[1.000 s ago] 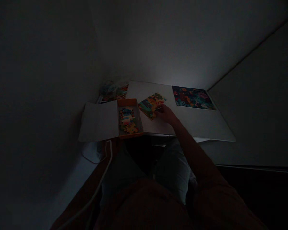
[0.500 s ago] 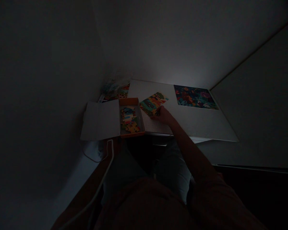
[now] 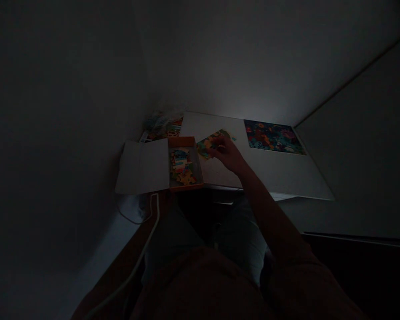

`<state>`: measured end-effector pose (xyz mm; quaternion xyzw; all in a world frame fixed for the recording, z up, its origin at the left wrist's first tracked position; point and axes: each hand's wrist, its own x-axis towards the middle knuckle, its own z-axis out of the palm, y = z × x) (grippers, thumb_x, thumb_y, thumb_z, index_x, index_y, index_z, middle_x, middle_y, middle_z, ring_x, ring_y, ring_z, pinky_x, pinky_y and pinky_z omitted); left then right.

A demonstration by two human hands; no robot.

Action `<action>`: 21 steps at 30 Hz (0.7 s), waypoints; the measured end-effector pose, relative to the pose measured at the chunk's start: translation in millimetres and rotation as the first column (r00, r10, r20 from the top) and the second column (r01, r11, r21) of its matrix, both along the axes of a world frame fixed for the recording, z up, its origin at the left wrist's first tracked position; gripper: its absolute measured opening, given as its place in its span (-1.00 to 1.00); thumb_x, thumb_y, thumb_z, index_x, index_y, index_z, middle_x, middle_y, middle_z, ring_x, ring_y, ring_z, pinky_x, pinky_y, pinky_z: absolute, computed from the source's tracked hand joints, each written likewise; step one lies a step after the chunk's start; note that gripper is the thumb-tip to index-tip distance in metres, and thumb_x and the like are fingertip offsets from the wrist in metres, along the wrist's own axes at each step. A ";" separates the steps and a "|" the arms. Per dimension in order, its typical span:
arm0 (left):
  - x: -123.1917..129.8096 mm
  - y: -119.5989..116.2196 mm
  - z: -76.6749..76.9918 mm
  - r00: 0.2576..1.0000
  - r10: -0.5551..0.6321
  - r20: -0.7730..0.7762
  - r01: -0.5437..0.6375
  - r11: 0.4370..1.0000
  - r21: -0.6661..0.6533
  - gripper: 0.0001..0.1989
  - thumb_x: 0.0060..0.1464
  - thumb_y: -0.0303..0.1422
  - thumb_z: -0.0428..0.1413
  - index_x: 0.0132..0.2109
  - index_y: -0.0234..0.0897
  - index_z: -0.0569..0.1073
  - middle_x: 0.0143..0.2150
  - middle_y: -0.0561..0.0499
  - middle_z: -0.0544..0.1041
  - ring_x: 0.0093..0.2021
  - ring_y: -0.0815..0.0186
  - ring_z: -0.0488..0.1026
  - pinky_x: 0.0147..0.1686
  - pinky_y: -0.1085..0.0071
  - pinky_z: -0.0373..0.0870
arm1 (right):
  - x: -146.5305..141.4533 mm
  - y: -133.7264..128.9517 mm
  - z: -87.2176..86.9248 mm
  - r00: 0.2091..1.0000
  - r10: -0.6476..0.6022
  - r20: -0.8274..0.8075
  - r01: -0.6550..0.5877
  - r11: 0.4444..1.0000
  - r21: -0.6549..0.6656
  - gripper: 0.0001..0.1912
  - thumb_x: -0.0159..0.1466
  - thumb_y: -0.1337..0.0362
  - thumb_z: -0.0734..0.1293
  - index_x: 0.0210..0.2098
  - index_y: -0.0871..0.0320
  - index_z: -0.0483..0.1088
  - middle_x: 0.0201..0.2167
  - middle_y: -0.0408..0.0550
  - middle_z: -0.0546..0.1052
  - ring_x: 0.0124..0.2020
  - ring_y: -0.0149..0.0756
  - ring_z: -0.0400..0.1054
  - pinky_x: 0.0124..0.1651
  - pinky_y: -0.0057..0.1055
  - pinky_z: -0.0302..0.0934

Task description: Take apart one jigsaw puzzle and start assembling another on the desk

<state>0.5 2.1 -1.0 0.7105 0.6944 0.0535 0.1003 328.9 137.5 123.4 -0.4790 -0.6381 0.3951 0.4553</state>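
Note:
My right hand (image 3: 226, 153) hovers over the right part of a colourful jigsaw puzzle (image 3: 204, 150) on the white table. Its fingers are bent, with a gap between thumb and fingertips, and I can make out nothing held. Left of the puzzle stands an orange-rimmed box (image 3: 186, 188) with its white lid (image 3: 143, 166) folded out to the left. Several loose puzzle pieces (image 3: 182, 168) lie inside. My left hand (image 3: 160, 201) is low at the box's front edge, very dark, its fingers hidden.
A dark, colourful picture sheet (image 3: 274, 137) lies at the far right of the white table (image 3: 286, 173). Crumpled clear plastic (image 3: 163, 118) and printed packaging sit behind the box. A white cable (image 3: 148, 246) runs along my left arm. Walls border the table.
My right hand has risen from the puzzle's lower right edge and moved slightly away from me, its fingers now more apart. The whole view has shifted a little; the box stays in place.

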 end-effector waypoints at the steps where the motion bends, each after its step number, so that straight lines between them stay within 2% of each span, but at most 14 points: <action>1: 0.2 -0.1 0.2 1.000 -0.001 0.002 0.001 1.000 0.000 -0.65 0.48 -0.19 0.13 0.11 -0.31 0.71 0.11 -0.37 0.73 0.20 -0.24 0.66 0.27 -0.07 0.48 | -10.2 1.3 2.8 0.999 0.054 0.002 -0.054 0.998 0.024 -0.47 0.28 -0.16 0.63 0.06 -0.07 0.49 0.09 0.02 0.65 -0.09 -0.04 0.65 0.01 -0.03 0.64; 3: 0.1 -1.0 0.4 1.000 -0.003 0.007 0.003 1.000 0.006 -0.64 0.49 -0.18 0.11 0.09 -0.30 0.72 0.10 -0.39 0.73 0.21 -0.25 0.65 0.28 -0.08 0.47 | -22.6 8.6 4.9 0.995 0.086 0.043 -0.089 0.993 0.072 -0.52 0.36 -0.15 0.56 0.09 -0.05 0.49 0.10 0.04 0.66 -0.05 -0.05 0.65 0.06 -0.04 0.62; 7: -2.6 -2.7 0.1 1.000 -0.008 0.028 0.008 1.000 0.020 -0.68 0.47 -0.22 0.13 0.12 -0.22 0.72 0.16 -0.34 0.72 0.24 -0.21 0.63 0.26 -0.04 0.47 | -17.4 31.4 -8.2 0.954 -0.064 0.293 0.031 0.993 0.117 -0.68 0.49 0.03 0.42 0.15 0.01 0.49 0.20 0.15 0.64 0.18 -0.01 0.59 0.34 0.06 0.48; 11: -5.4 -2.4 -4.2 0.999 -0.002 0.039 0.001 1.000 0.030 -0.72 0.43 -0.26 0.16 0.08 -0.25 0.72 0.20 -0.35 0.70 0.29 -0.25 0.59 0.26 -0.06 0.49 | -9.1 34.2 -29.7 0.798 -0.079 0.597 0.029 0.995 0.093 -0.42 0.34 0.06 0.61 0.29 0.04 0.55 0.41 0.29 0.53 0.48 0.29 0.37 0.56 0.29 0.23; 13: -5.7 -2.2 -7.7 0.999 0.002 0.039 -0.003 0.999 0.034 -0.69 0.44 -0.26 0.15 0.11 -0.29 0.71 0.20 -0.38 0.70 0.29 -0.25 0.59 0.28 -0.07 0.48 | -9.0 27.5 -34.4 0.698 -0.068 0.712 0.007 0.996 0.088 -0.34 0.38 -0.04 0.60 0.37 0.04 0.53 0.48 0.29 0.48 0.52 0.35 0.32 0.57 0.32 0.20; 15: -5.6 -2.3 -11.0 0.999 0.006 0.038 -0.008 0.999 0.038 -0.65 0.46 -0.26 0.12 0.15 -0.32 0.71 0.18 -0.40 0.70 0.26 -0.26 0.60 0.29 -0.10 0.47 | -7.4 20.4 -32.9 0.615 -0.067 0.785 -0.016 0.995 0.097 -0.34 0.46 -0.12 0.53 0.41 0.08 0.51 0.46 0.32 0.50 0.48 0.33 0.37 0.54 0.27 0.24; 18: -5.8 -2.3 -13.7 0.999 0.004 0.042 -0.006 0.999 0.042 -0.64 0.47 -0.25 0.12 0.16 -0.31 0.71 0.15 -0.37 0.72 0.22 -0.24 0.63 0.28 -0.11 0.49 | 3.1 11.2 -23.8 0.539 -0.039 0.841 -0.070 0.993 0.091 -0.39 0.52 -0.14 0.46 0.36 0.15 0.54 0.39 0.35 0.56 0.37 0.26 0.46 0.43 0.15 0.34; 21: -6.5 -1.6 -13.8 0.999 -0.015 0.045 0.012 0.999 0.050 -0.67 0.46 -0.26 0.14 0.18 -0.24 0.71 0.16 -0.31 0.73 0.23 -0.20 0.64 0.29 -0.07 0.49 | 21.0 -2.8 -16.6 0.496 0.002 0.868 -0.121 0.990 0.066 -0.41 0.51 -0.15 0.47 0.32 0.10 0.57 0.36 0.32 0.59 0.36 0.28 0.49 0.34 0.14 0.40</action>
